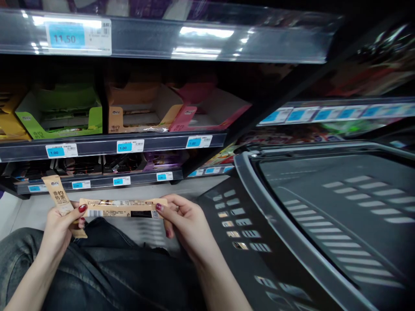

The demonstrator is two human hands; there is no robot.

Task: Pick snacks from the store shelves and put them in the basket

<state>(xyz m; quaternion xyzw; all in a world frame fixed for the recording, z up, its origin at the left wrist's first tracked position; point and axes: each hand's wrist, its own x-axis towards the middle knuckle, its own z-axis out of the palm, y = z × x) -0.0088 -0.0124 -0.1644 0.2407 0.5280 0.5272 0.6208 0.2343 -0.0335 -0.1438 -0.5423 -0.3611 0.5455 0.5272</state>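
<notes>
Two bare hands stretch a slim tan sachet level between them, the left hand pinching one end and the right hand the other, while a second tan sachet leans upright in the left hand's grasp. The step in hand appears to be inspecting the printed, barcoded side, and shifting the sachet would call for one pinch to let go first. Ahead of the grip is a low shelf edge, denim-covered legs lie beneath, and a dark basket's wall limits rightward room, leaving a strip of floor between.
</notes>
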